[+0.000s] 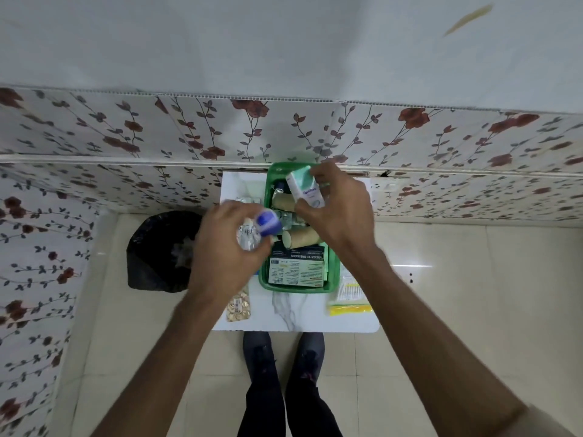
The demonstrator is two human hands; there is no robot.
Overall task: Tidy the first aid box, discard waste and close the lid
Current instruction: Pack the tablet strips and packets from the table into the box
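Observation:
The green first aid box (333, 272) stands open on a small white marble-look table (293, 313). Inside lie a medicated dressings pack (296, 267), tan bandage rolls (303, 238) and small bottles. My right hand (337, 209) holds a pale green and white carton (305, 186) above the box's far end. My left hand (225, 247) grips a small container with a blue cap (268, 223) at the box's left edge, over crinkled foil wrappers (247, 239). No lid is in sight.
A bin lined with a black bag (161, 250) stands on the floor left of the table. A strip of tan tablets (239, 305) lies at the table's front left, yellow-green packets (348, 299) at the front right. My feet are below the table edge.

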